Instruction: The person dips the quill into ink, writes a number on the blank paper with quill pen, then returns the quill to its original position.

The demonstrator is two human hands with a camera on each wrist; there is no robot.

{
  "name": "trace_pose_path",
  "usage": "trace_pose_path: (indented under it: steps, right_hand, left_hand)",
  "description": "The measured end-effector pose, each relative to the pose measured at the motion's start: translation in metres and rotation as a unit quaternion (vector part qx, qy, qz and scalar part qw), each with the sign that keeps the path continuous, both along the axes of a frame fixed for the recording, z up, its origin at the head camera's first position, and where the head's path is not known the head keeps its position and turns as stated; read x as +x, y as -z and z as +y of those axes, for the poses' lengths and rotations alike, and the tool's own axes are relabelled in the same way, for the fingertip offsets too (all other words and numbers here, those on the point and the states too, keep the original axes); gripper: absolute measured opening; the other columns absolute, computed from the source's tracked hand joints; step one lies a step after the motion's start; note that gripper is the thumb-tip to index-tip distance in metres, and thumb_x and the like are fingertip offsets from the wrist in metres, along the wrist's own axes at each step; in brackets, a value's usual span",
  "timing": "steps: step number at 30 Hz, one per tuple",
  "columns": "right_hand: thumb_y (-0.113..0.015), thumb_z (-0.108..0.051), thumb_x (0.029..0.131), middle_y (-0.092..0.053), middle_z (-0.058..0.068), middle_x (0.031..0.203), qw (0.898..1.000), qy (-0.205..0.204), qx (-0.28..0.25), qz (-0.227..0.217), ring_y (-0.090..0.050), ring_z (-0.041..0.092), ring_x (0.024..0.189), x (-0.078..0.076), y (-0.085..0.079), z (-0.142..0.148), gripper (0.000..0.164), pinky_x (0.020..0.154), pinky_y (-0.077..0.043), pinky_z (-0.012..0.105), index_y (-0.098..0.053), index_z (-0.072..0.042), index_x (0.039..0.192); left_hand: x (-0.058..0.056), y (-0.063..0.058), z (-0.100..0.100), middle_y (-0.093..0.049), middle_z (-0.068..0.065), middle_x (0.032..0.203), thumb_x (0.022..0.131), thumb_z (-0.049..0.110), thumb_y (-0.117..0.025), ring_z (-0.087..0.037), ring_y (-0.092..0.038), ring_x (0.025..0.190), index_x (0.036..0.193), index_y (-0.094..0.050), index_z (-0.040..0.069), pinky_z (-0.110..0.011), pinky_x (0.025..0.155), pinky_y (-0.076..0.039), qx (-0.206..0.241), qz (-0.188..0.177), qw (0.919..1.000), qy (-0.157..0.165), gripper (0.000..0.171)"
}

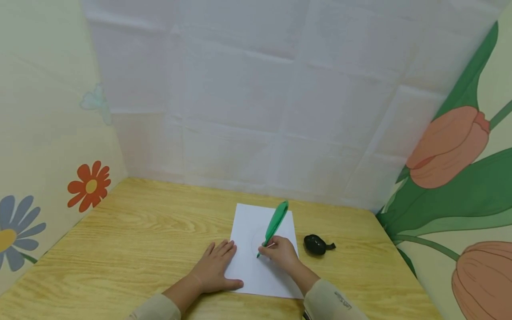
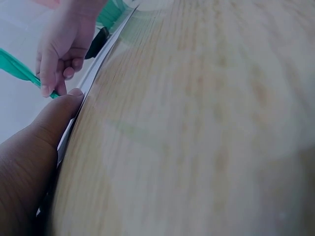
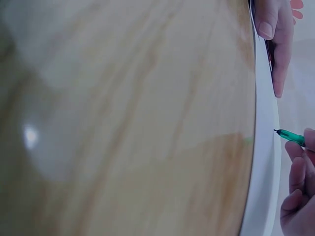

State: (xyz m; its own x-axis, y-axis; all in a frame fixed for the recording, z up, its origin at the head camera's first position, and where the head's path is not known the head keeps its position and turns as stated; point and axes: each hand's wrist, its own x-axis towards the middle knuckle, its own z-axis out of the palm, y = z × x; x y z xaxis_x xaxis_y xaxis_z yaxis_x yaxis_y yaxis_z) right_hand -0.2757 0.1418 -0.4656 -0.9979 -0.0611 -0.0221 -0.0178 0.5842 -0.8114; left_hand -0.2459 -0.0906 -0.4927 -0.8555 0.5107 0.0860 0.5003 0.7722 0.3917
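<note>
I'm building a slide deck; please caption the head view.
The right hand holds a green pen over white paper; the left hand rests at its left edge.

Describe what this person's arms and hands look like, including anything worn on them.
The left sleeve and right sleeve are pale beige and end short of the wrists. The right one carries a small, dark, script-like marking near its cuff, too small to read. The left hand and right hand are both ungloved.
</note>
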Motion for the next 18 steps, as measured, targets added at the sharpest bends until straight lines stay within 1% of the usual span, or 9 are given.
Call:
trace_pose_path:
  steps: [7,18]
  right_hand:
    - [-0.077,-0.023,0.083,-0.071,0.002,0.074,1.000,0.002,-0.001,-0.002,-0.056,0.008,0.061,0.0023,0.0005,0.0030,0.024,0.055,-0.048,0.025,-0.066,-0.002,0.090]
    - [-0.077,-0.021,0.084,-0.071,0.002,0.075,1.000,0.005,-0.015,-0.010,-0.056,0.009,0.061,0.0056,0.0005,0.0086,0.024,0.055,-0.048,0.024,-0.066,-0.001,0.090]
  left_hand:
    - [-0.0002,0.0003,0.0003,-0.033,-0.017,0.158,0.077,0.073,-0.062,-0.036,-0.025,0.149,0.148,-0.038,-0.001,-0.061,0.120,-0.014,-0.001,0.001,1.0000,-0.001,0.106]
    - [-0.0037,0.0048,0.0003,-0.032,-0.016,0.159,0.077,0.075,-0.060,-0.036,-0.024,0.149,0.149,-0.036,-0.001,-0.060,0.121,-0.012,-0.002,0.002,1.0000,-0.004,0.107]
